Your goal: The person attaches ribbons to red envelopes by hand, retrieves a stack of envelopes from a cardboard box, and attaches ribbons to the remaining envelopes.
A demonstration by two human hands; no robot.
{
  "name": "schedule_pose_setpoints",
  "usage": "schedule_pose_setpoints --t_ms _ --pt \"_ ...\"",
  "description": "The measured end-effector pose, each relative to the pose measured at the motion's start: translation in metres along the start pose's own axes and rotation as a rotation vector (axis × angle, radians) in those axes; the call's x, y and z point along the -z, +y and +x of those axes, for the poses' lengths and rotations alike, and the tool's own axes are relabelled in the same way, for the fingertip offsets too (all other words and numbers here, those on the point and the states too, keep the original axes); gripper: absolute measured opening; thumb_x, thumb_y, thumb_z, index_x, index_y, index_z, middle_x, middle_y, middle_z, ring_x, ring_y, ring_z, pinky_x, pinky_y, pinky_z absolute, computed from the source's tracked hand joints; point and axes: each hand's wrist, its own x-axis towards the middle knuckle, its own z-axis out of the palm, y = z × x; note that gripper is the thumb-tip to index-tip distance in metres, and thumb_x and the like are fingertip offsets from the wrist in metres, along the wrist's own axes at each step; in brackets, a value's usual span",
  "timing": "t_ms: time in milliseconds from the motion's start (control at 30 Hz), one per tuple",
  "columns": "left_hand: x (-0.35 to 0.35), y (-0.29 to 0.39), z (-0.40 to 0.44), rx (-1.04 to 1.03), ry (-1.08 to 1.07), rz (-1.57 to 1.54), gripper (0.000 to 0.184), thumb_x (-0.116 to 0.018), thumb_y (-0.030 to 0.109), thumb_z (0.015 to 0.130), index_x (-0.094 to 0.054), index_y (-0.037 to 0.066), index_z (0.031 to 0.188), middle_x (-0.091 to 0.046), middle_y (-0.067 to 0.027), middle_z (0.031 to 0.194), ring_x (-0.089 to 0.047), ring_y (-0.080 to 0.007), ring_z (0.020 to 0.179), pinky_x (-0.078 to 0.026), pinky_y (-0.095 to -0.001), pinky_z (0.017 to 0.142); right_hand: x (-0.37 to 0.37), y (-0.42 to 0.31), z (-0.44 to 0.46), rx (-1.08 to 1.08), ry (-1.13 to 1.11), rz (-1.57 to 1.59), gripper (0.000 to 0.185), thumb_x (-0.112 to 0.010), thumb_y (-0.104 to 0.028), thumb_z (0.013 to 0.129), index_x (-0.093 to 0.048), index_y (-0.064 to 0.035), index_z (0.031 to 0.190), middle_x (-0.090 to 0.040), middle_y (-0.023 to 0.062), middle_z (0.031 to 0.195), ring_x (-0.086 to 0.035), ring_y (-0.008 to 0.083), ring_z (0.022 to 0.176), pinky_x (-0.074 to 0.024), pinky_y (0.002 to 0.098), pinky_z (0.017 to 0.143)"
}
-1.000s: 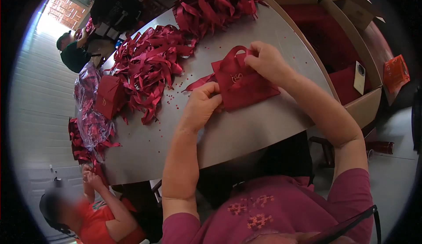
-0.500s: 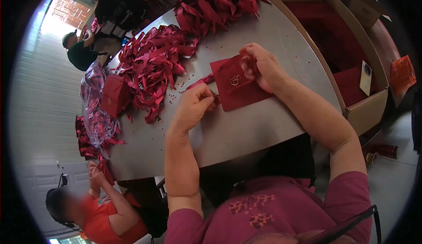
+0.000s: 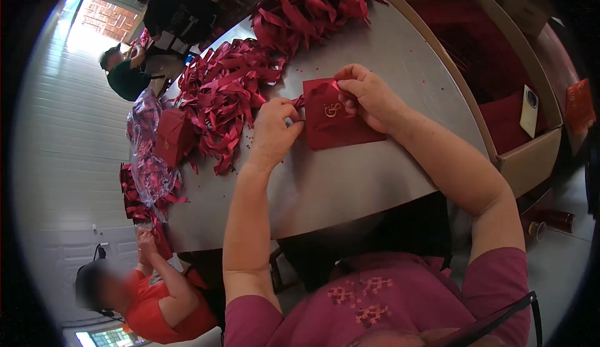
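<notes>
A dark red paper bag (image 3: 350, 136) with a gold monogram lies flat on the metal table. At its left edge my left hand (image 3: 274, 129) is closed in a pinch on a dark red ribbon (image 3: 299, 101), which runs to the bag. My right hand (image 3: 370, 96) rests over the bag's upper right part. Its thumb and index finger are pressed together on a bit of red ribbon near the top edge; the other fingers curl over the bag.
Heaps of red ribboned bags (image 3: 228, 91) cover the table's far left, beside a clear plastic bag (image 3: 149, 153). At right, an open carton (image 3: 528, 159) holds red stock and a phone (image 3: 529, 111). A co-worker in an orange shirt (image 3: 169, 309) sits at left.
My left hand has moved up and slightly left. My right hand's fingers have closed in a pinch near the bag's top edge. The view has shifted a little.
</notes>
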Motion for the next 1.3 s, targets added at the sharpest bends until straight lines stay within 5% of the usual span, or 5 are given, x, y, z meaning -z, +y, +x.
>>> schedule_pose_setpoints --t_ms 233,467,833,1133,1300 --pt "-0.004 -0.021 0.024 -0.159 -0.113 -0.090 0.008 -0.066 0.002 0.071 -0.059 0.002 0.074 -0.053 -0.0196 0.135 -0.044 -0.0374 0.129 -0.035 -0.0408 0.108 0.000 0.000 -0.001 -0.012 -0.020 -0.006 0.017 -0.053 -0.008 0.094 -0.050 -0.0051 0.111 -0.057 0.0038 0.082 -0.051 0.0093 0.064 -0.0432 0.0232 0.056" --pt "-0.002 -0.029 0.034 -0.129 -0.173 -0.115 0.009 -0.066 0.003 0.072 -0.057 0.003 0.075 -0.045 -0.0209 0.143 -0.034 -0.0389 0.139 -0.026 -0.0419 0.114 0.000 -0.003 -0.002 -0.020 -0.025 0.028 0.018 -0.054 -0.009 0.093 -0.050 -0.0056 0.111 -0.057 0.0044 0.083 -0.051 0.0100 0.066 -0.0428 0.0229 0.057" --pt "-0.013 -0.036 0.036 -0.124 0.010 -0.261 0.011 -0.070 0.008 0.073 -0.067 0.003 0.082 -0.067 -0.0085 0.103 -0.055 -0.0309 0.116 -0.039 -0.0402 0.104 0.001 -0.003 0.002 -0.028 -0.021 0.103 0.015 -0.051 -0.005 0.092 -0.050 -0.0071 0.107 -0.058 0.0051 0.084 -0.053 0.0120 0.066 -0.0443 0.0249 0.055" --pt "-0.011 -0.018 0.039 -0.409 0.234 0.161 0.007 -0.069 0.006 0.074 -0.066 0.002 0.080 -0.067 -0.0080 0.091 -0.061 -0.0290 0.096 -0.047 -0.0399 0.083 0.001 -0.004 -0.001 -0.038 -0.030 0.105 0.016 -0.051 -0.004 0.092 -0.051 -0.0059 0.107 -0.053 0.0029 0.080 -0.047 0.0105 0.066 -0.0406 0.0237 0.058" --pt "-0.013 -0.030 0.023 -0.214 0.171 -0.047 0.006 -0.068 0.003 0.075 -0.062 0.001 0.076 -0.063 -0.0099 0.083 -0.060 -0.0296 0.083 -0.048 -0.0385 0.074 0.004 -0.002 0.000 -0.027 -0.049 0.165 0.015 -0.052 -0.005 0.092 -0.051 -0.0061 0.106 -0.055 0.0041 0.080 -0.051 0.0119 0.068 -0.0440 0.0248 0.060"
